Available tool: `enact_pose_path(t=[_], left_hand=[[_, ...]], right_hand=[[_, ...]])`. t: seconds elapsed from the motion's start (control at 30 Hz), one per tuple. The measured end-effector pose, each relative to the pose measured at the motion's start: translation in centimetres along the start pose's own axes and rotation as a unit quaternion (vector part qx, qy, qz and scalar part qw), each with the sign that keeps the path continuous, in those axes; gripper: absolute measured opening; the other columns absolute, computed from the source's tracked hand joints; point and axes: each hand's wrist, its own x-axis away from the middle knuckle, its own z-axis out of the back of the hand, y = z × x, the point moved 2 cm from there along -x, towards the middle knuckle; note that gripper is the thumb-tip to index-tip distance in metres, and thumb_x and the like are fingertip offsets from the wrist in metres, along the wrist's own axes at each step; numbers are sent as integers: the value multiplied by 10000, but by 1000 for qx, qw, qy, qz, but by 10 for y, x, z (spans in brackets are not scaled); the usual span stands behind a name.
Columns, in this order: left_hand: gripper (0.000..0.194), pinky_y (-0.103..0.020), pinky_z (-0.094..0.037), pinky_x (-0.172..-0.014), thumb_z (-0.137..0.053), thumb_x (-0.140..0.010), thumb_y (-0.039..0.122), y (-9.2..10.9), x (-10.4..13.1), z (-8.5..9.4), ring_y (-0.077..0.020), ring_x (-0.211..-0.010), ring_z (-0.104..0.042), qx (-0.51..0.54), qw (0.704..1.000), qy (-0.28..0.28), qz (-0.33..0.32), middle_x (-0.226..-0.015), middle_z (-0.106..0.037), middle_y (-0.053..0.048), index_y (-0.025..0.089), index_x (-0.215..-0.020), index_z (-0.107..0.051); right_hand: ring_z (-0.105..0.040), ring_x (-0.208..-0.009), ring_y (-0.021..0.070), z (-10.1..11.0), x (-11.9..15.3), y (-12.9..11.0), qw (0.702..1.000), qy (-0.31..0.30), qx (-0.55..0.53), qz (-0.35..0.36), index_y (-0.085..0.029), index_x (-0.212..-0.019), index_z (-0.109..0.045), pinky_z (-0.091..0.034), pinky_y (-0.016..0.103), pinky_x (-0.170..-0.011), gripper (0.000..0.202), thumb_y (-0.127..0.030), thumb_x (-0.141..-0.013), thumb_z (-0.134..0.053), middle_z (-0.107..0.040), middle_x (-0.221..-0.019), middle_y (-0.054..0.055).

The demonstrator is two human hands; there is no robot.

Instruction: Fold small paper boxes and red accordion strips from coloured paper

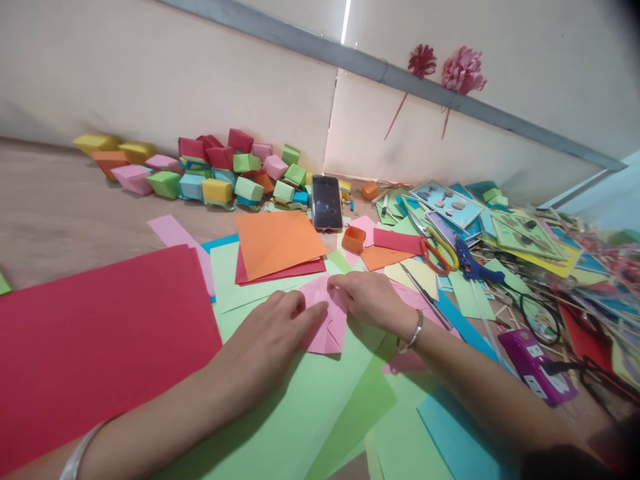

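- Fingers of the left hand (265,333) lay curled, thumb on the creased pink paper (327,341); those of the right hand (369,297) were drawn together at its top edge. Whether either hand pinched it could not be told.
- The pink paper lay between the hands on large green sheets (310,417), its left part covered by the left hand.
- Just beyond the right hand, a small orange box (353,245) stood with its open side up, bare orange walls showing inside.
- Farther off, folded paper boxes (245,163) in many colours were heaped against the wall; their contents could not be seen, and the front ones hid part of those behind.
- An orange sheet (277,241) lay over most of a red sheet (313,267).
- The red stack (100,353) at left was cut off by the picture's edge, as were both forearms.
- A phone (327,203) leaned near the boxes, its screen hard to read.
- Right of the right hand lay a slim silver tool (425,293), scissors (435,257), a blue glue gun (473,262) and a purple power strip (540,367) with a black plug in it.
- The crowded scraps at far right were blurred.
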Motion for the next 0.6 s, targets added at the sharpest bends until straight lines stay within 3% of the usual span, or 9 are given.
enact_pose_path(t=[0.07, 0.2, 0.37, 0.47, 0.6], left_hand=[[333, -358, -395, -685, -394, -877, 92, 1, -1, -4, -230, -805, -464, -6, 1000, -10, -11, -916, -547, -71, 228, -1076, -624], [203, -368, -391, -719, -424, -924, 193, 3, -6, -8, -235, -846, -469, 11, 999, -21, -33, -945, -555, -80, 199, -889, -624], [230, -360, -356, -677, -393, -927, 150, 5, -11, 5, -224, -783, -529, 20, 998, -35, -40, -831, -625, -55, 188, -769, -556], [222, -339, -346, -635, -399, -896, 101, 6, -5, 18, -207, -697, -535, 7, 993, -97, -67, -743, -625, -30, 197, -773, -556], [271, -317, -353, -600, -500, -725, -26, 9, 4, 29, -213, -703, -575, -46, 974, -208, -76, -828, -673, -42, 204, -813, -613]], right_hand=[[-432, -603, 127, 0, -1, 4, 1000, 16, -5, 21, -228, -920, -675, -189, 270, -533, 192, -232, -956, -486, -569, -734, 25], [-377, -649, 137, -8, 3, 12, 997, 51, -8, 53, -245, -980, -700, -204, 264, -547, 212, -141, -913, -528, -515, -801, 29], [-399, -738, 159, -21, 5, 20, 991, 98, -25, 88, -196, -929, -692, -237, 269, -587, 168, -176, -937, -526, -524, -837, 42], [-409, -745, 166, -24, 7, 20, 988, 122, 7, 94, -158, -834, -666, -236, 282, -589, 193, -178, -950, -512, -542, -817, 51], [-430, -721, 181, -21, 19, 6, 985, 98, 89, 108, -137, -769, -645, -229, 313, -581, 193, -78, -913, -532, -587, -780, 77]])
